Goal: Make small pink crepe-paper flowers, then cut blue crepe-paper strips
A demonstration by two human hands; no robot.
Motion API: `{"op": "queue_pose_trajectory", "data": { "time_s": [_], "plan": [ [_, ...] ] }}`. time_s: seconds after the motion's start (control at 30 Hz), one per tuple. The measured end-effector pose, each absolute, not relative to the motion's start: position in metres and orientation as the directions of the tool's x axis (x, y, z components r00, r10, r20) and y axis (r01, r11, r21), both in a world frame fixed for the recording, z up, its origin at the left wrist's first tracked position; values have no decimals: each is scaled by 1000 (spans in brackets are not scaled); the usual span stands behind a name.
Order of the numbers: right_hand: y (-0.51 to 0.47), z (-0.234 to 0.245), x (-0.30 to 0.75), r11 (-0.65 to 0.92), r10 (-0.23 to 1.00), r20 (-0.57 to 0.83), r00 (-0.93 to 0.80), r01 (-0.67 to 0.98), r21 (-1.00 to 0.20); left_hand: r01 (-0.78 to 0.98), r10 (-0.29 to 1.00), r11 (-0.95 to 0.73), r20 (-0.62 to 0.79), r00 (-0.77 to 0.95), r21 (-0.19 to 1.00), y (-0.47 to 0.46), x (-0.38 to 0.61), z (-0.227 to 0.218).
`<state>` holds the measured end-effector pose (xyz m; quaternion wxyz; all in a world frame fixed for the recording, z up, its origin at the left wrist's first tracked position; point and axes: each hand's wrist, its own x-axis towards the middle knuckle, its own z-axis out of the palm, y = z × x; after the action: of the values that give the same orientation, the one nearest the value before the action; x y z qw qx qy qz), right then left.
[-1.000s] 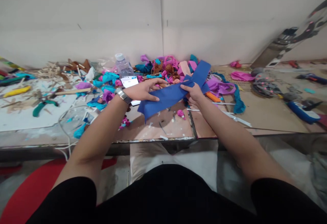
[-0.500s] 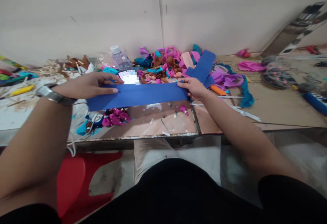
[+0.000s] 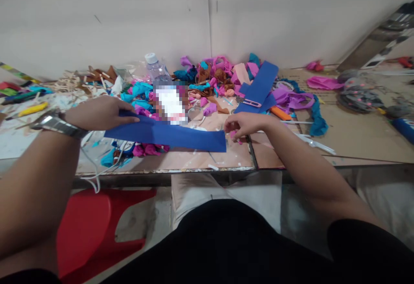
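Note:
A long blue strip (image 3: 171,135), which looks like paper or thin cloth, stretches across the front of the worktable. My left hand (image 3: 97,113), with a metal watch at its wrist, grips the strip near its left end, thumb on top. Just beyond the strip's right end is my right hand (image 3: 244,125), its fingers loosely bent and apart with nothing between them. Under it lies a small pink scrap (image 3: 235,136). Beneath the strip sit bunched magenta and teal pieces (image 3: 150,149). More blue strips (image 3: 260,83) rest behind my right hand, with a pink-handled tool (image 3: 251,102) on them.
A phone with a blurred screen (image 3: 173,102) and a clear bottle (image 3: 158,68) stand behind the strip, near a heap of coloured scraps (image 3: 213,74). Scissors (image 3: 318,146) and an orange tool (image 3: 280,112) lie rightward. A white cable (image 3: 93,174) hangs over the table edge by a red chair (image 3: 84,223).
My right hand has let go of the strip's right end, which now hangs lower. The phone and the pink-handled tool have come into fuller view.

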<state>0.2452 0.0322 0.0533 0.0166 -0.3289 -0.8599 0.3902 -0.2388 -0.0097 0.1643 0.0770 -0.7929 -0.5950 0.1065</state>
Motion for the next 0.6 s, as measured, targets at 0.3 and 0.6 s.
{"op": "queue_pose_trajectory", "data": {
  "time_s": [0.3, 0.6],
  "plan": [
    [47, 41, 234, 657, 745, 479, -464, 634, -409, 781, 876, -339, 128, 466, -524, -34, -171, 154],
    [39, 27, 220, 806, 504, 175, -846, 387, -448, 728, 735, -673, -9, 678, -129, -25, -21, 94]
  ]
}}
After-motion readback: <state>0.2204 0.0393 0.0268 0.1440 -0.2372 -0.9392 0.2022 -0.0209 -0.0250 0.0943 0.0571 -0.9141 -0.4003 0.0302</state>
